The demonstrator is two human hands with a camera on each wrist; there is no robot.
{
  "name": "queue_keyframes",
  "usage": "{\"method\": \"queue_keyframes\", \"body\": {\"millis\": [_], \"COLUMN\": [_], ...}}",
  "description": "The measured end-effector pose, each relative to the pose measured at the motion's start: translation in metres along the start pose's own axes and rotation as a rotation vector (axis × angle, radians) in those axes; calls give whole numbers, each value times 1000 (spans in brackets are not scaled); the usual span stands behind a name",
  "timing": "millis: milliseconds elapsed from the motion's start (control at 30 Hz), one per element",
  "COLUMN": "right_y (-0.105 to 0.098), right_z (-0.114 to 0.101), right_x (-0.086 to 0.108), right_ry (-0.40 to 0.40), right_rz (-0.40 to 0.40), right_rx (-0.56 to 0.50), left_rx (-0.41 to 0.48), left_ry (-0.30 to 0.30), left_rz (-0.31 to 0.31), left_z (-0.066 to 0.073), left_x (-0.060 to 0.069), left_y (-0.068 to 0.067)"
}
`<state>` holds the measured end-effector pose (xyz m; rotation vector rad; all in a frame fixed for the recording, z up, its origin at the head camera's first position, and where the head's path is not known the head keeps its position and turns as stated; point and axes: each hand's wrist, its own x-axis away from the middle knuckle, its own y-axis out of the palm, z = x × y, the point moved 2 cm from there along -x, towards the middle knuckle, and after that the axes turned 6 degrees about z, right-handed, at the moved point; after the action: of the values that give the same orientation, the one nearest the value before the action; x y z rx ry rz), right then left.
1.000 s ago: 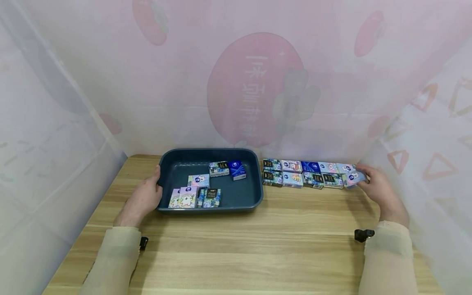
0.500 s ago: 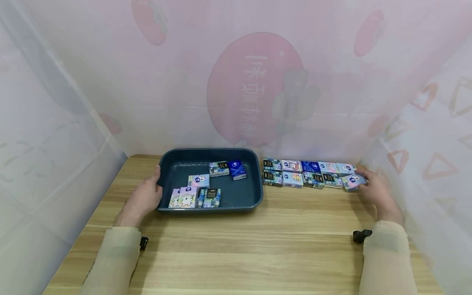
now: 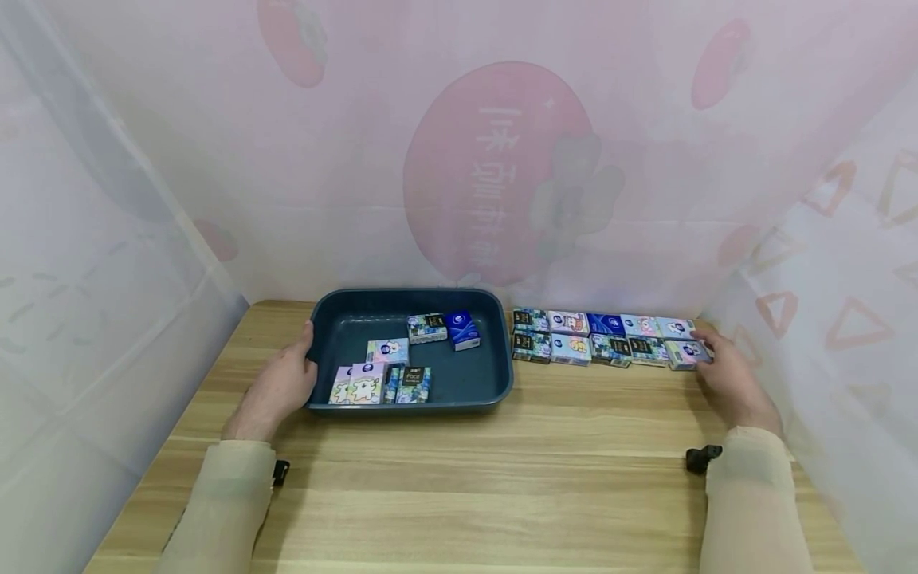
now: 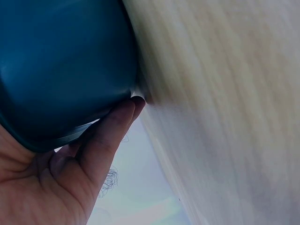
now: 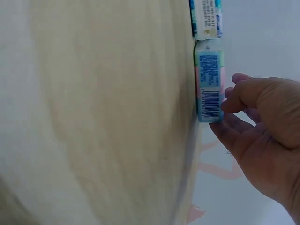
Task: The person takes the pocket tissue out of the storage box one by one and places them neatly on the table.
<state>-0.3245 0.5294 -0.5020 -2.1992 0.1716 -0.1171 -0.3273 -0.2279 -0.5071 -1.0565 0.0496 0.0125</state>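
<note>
My left hand (image 3: 281, 387) lies against the left end of a dark blue-green tray (image 3: 466, 406); in the left wrist view straight fingers (image 4: 101, 150) run along its outer wall. Inside are several printed tissue packs, among them a plain blue one (image 3: 462, 330). To the right of the tray, more tissue packs stand in two rows, one behind the other. My right hand (image 3: 739, 387) holds a pastel tissue pack (image 3: 684, 355) at the right end of the front row. In the right wrist view its thumb touches the barcoded pack's (image 5: 209, 86) end, with a bent finger over its top.
Both rows sit close to the pale pink cloth (image 3: 344, 199) behind the wooden table (image 3: 495, 486). White printed cloth (image 3: 853, 351) rises on the right side, and another pale cloth (image 3: 100, 319) on the left. A pastel tissue pack (image 3: 674, 328) ends the back row.
The pastel tissue pack in my right hand has gone from tilted to flat, turned straight in line with the front row. The left hand and tray have stayed put.
</note>
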Motion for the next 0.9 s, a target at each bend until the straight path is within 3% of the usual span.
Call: {"method": "queue_keyframes", "body": {"millis": [433, 600, 900], "right_y": [-11, -3, 20], "right_z": [-40, -64, -103], "right_x": [-2, -4, -2], "right_ry": [-144, -175, -187], "right_rz": [57, 78, 48], "right_rx": [110, 138, 145], "left_rx": [5, 14, 15], "left_ry": [5, 16, 24], "left_rz": [-3, 1, 11], "left_z": [1, 2, 0], "left_x": [0, 0, 1], "left_y": [-1, -1, -1]}}
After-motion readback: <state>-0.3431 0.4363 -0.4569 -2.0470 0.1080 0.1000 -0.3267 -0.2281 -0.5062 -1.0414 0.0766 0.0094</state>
